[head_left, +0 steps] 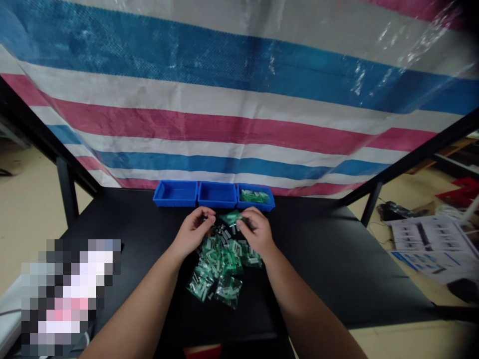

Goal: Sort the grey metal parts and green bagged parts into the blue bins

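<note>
Several small clear-green packets (pixel 224 257) lie in a pile on the black table, with small metal-looking pieces (pixel 223 233) loose at its far side. Over the far edge of the pile, my right hand (pixel 256 230) pinches a green packet (pixel 231 217) between thumb and fingers. My left hand (pixel 194 229) is just left of that packet, its thumb and fingertips pressed together; what it holds, if anything, is too small to tell. Beyond my hands stand three blue bins side by side. Green packets lie in the right bin (pixel 256 205); the left bin (pixel 175 203) and middle bin (pixel 217 204) show bare bottoms.
A striped plastic sheet (pixel 232 124) hangs behind the black table (pixel 314 269). Black frame bars rise at both sides. A blurred-out object (pixel 71 299) is at the near left. Boxes and other items lie beyond the table at the right.
</note>
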